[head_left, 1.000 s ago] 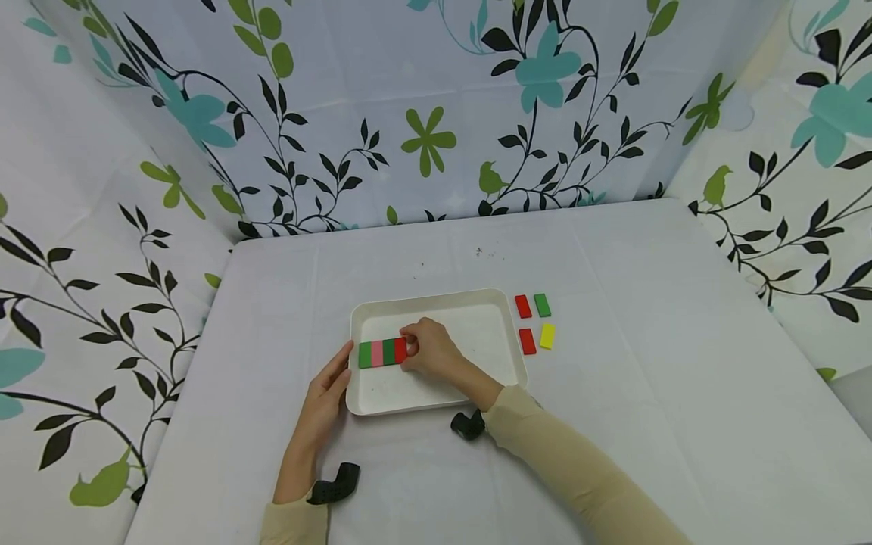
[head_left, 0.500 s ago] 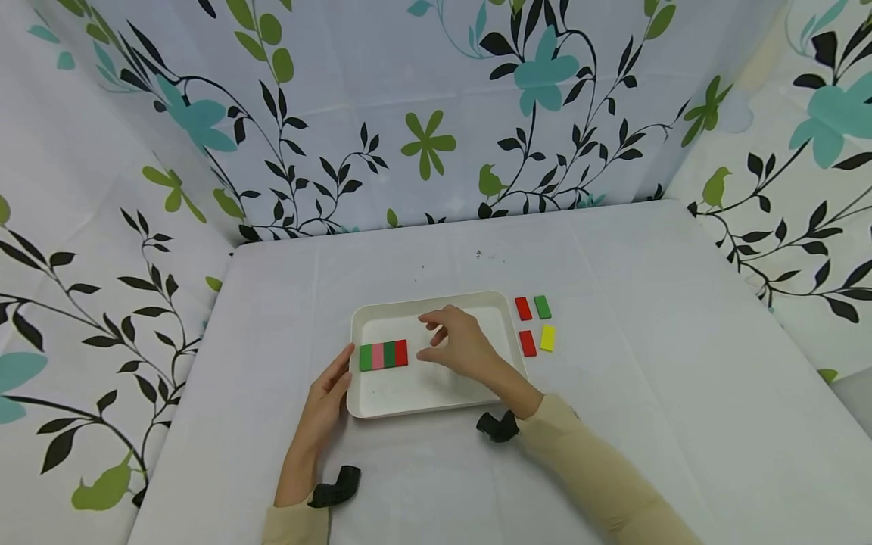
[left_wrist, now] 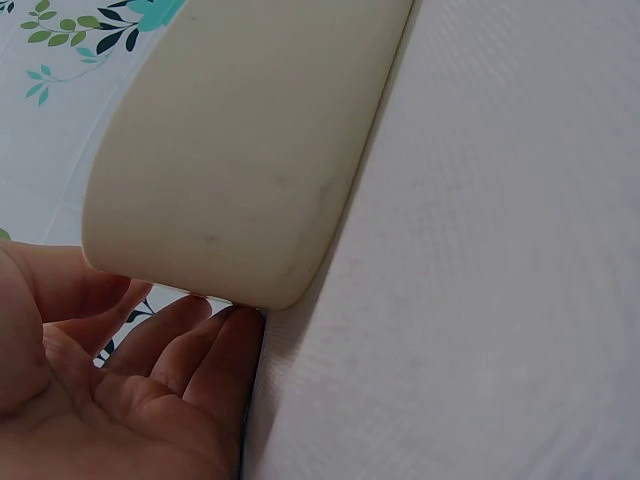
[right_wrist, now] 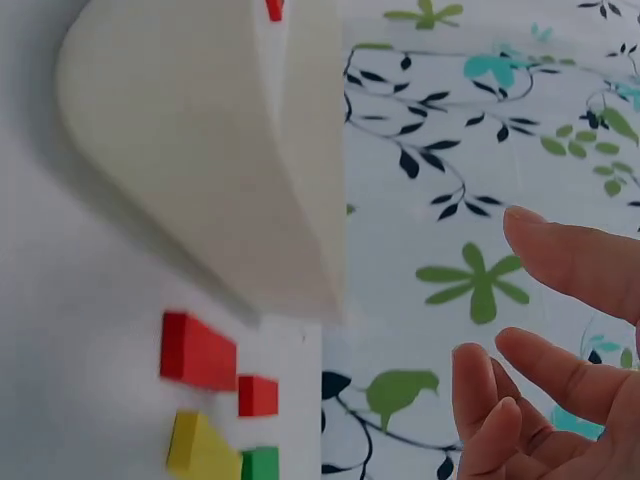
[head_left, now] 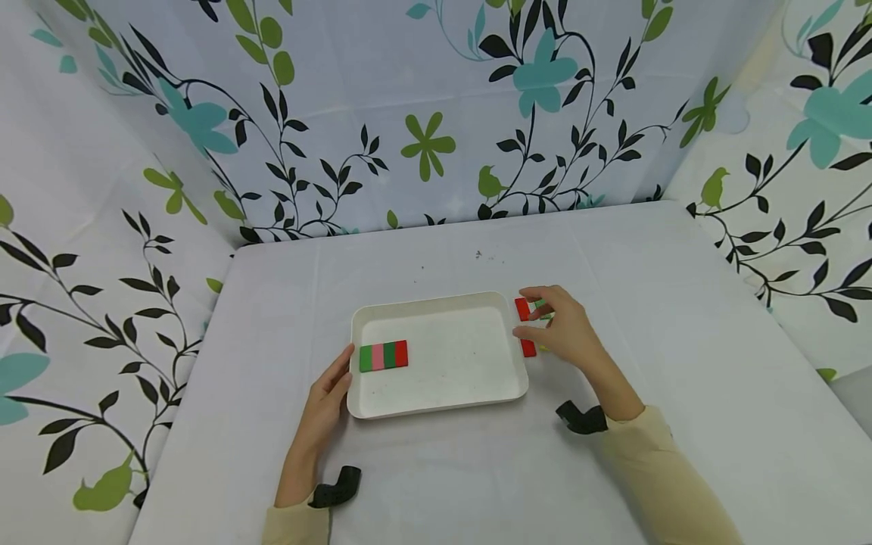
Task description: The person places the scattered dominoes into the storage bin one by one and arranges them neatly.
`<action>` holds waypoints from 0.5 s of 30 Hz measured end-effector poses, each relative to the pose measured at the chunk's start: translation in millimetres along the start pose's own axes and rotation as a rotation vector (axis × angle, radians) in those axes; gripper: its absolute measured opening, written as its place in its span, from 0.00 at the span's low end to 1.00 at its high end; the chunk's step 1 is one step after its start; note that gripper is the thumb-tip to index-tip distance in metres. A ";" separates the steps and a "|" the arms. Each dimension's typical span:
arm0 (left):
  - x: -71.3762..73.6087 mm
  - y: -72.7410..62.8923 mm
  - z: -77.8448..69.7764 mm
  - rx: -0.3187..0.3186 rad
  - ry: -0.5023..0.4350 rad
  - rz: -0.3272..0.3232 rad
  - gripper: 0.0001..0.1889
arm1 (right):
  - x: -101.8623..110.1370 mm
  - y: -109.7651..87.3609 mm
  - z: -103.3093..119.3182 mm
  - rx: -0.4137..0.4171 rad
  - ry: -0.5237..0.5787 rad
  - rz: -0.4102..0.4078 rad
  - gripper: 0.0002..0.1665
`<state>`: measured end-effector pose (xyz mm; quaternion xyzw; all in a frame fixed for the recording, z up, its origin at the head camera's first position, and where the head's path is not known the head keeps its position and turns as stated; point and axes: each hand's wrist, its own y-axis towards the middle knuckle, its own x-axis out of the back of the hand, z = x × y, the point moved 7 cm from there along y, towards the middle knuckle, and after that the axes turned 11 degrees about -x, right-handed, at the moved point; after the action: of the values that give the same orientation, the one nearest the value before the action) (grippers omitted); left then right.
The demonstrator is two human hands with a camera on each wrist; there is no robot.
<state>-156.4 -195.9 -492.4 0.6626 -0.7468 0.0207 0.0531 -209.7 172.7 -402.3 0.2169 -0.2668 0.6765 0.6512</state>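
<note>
In the head view, my left hand (head_left: 325,397) lies at the left end of a white tray (head_left: 456,356). Its relaxed fingertips touch the tray's outer wall, as the left wrist view also shows. Inside the tray, a row of flat blocks runs green (head_left: 365,358), pink (head_left: 378,356), dark green (head_left: 389,355) and red (head_left: 401,353), side by side. My right hand (head_left: 568,329) hovers over loose blocks beyond the tray's right end, thumb and fingers apart, holding nothing. The right wrist view shows two red blocks (right_wrist: 198,350), a yellow block (right_wrist: 203,447) and a green block (right_wrist: 262,464).
A white cloth covers the table (head_left: 422,484). Small dark specks (head_left: 478,254) lie behind the tray. Patterned curtains (head_left: 436,91) surround the table at the back and sides. A black device (head_left: 581,418) is strapped at each wrist.
My right hand has let go of the red block at the end of the row and moved right, out of the tray, over the loose blocks. My left hand stays put.
</note>
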 end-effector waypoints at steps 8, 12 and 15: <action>-0.3 -0.4 -1.0 0.003 -0.003 -0.001 0.26 | 16.1 3.2 -56.8 -0.165 -0.060 0.031 0.42; 0.0 -0.4 -1.2 0.001 -0.003 -0.003 0.26 | 15.0 5.0 -74.2 -0.227 -0.080 0.066 0.46; -0.1 -0.1 -0.8 -0.004 -0.003 -0.003 0.26 | 12.3 7.1 -83.2 -0.257 -0.086 0.093 0.48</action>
<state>-156.3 -195.8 -491.6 0.6636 -0.7460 0.0181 0.0532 -213.1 235.6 -458.5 0.1477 -0.3887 0.6563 0.6296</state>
